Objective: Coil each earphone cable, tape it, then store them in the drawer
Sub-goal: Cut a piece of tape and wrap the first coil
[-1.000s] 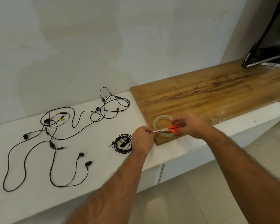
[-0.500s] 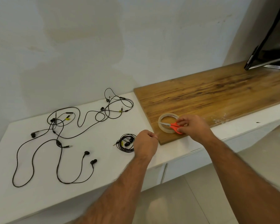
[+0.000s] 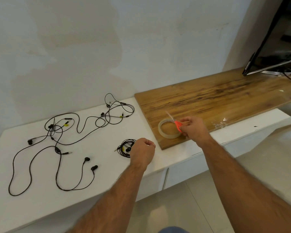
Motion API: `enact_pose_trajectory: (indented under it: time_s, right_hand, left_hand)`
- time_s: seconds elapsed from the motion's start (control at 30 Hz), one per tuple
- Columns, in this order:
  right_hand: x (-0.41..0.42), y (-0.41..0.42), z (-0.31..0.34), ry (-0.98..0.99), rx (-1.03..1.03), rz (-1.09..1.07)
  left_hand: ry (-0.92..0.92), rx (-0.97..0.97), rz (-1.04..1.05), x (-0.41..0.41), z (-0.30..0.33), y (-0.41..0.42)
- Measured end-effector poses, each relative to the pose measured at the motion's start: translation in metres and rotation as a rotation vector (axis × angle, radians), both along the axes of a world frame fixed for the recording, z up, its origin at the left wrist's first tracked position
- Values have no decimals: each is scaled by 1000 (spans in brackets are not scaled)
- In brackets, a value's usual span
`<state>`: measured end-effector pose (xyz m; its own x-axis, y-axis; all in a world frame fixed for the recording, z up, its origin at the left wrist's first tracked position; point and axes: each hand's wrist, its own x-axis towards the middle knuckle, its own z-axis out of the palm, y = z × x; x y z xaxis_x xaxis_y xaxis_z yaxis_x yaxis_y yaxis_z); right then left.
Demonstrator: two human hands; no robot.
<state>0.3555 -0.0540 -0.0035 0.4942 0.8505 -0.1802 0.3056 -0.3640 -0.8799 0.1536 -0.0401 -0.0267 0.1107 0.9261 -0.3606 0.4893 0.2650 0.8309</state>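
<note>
The right hand (image 3: 194,127) grips a pair of orange-handled scissors (image 3: 176,124), its fingers curled round the handles; the blades are blurred and angle up and away to the left. The scissors sit over the far right edge of a roll of clear tape (image 3: 168,128), which lies flat on a wooden board (image 3: 225,96) near the board's front left corner.

The left hand (image 3: 142,153) hovers over the white table (image 3: 94,165) just off that corner, fingers curled with thumb and forefinger pressed together; whether a piece of tape is pinched between them cannot be told. Just to its left, partly covered by the knuckles, lies a coiled earphone (image 3: 124,147), its cable wound into a small ring with the buds inside and the plug sticking out to the left.

Farther left on the table the loose earphones (image 3: 57,148) sprawl uncoiled, their black cables crossing each other; one pair of buds rests near the front, and another tangle lies toward the wall. Two white drawer fronts (image 3: 183,172) show under the table's front edge. At the far right of the board stands a dark screen (image 3: 265,52).
</note>
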Motion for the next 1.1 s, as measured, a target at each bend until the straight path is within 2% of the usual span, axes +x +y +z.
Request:
enact_pose_trajectory:
  time_s: [0.1, 0.27, 0.37, 0.53, 1.1]
  right_hand:
    - [12, -13, 11, 179, -40, 156]
    - [26, -49, 19, 467, -360, 529]
    - [17, -65, 7, 569, -473, 661]
    - [1, -69, -11, 644, -429, 692]
    - [-16, -47, -12, 533, -372, 621]
  left_hand:
    - [-113, -92, 11, 0, 2, -1]
    - [-355, -474, 108, 2, 18, -8]
    - [-428, -590, 130, 3, 20, -9]
    - [-499, -670, 149, 0, 19, -8]
    - [-549, -695, 138, -7, 23, -5]
